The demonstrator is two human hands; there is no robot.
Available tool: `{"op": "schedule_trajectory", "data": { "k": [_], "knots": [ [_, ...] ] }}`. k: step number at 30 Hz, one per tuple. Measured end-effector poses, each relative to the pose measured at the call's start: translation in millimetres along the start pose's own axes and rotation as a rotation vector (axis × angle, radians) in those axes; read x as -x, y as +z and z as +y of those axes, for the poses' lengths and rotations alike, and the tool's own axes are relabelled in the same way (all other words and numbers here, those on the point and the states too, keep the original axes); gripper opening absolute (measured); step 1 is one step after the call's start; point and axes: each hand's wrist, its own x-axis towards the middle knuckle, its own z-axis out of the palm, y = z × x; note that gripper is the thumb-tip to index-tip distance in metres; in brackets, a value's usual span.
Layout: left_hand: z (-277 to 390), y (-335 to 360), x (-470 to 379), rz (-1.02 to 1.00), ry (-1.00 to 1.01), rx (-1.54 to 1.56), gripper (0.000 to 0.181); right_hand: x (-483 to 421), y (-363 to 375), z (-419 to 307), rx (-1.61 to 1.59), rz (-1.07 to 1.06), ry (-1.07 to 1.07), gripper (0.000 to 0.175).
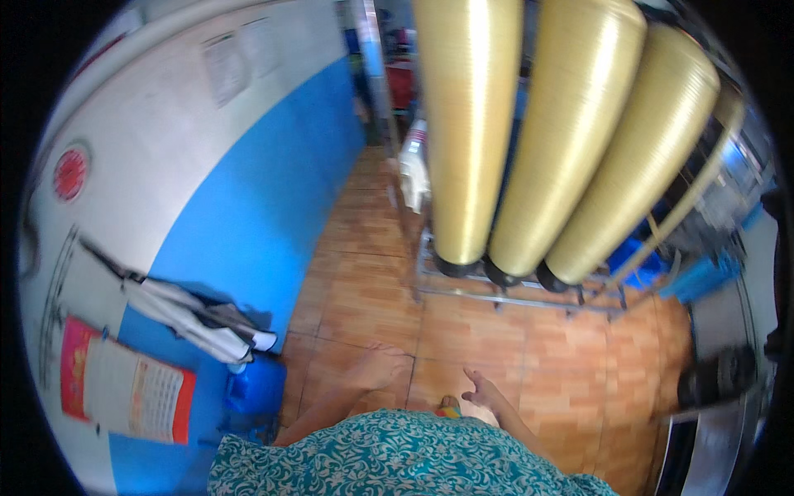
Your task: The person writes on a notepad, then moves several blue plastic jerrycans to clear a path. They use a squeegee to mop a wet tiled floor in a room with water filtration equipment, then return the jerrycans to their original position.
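Both of my hands hang low over the tiled floor point(471, 328), with a teal and white patterned garment point(397, 456) between them at the bottom. My left hand point(379, 366) has its fingers apart and holds nothing. On the other side, my right hand point(481, 389) is also bare, its index finger stretched forward. Part of a foot in a colourful sandal point(449, 407) shows beside it. Farther ahead, three tall yellow wound cylinders point(465, 155) with black bases stand in a metal rack point(459, 292); neither hand touches them.
Along the left runs a blue and white wall point(248, 180) with hanging umbrellas or cloth point(192, 319), a calendar point(133, 384) and a blue container point(255, 387) below. At right are a blue crate-like object point(704, 276), a black object point(716, 378) and a metal-edged unit point(707, 446).
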Motion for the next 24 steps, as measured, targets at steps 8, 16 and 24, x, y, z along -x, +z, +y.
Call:
{"op": "schedule_trajectory", "data": {
  "k": [8,16,24],
  "knots": [
    [26,-5,56,0.138,-0.101,-0.085,0.018,-114,-20,18,-0.253,-0.291,-0.013,0.049],
    [39,37,130,0.248,-0.507,-0.144,0.010,-140,9,-73,-0.056,-0.560,-0.339,0.043],
    [30,53,117,0.412,-0.451,-0.086,0.005,-128,31,-132,0.091,-0.901,-0.485,0.050]
  ]
}}
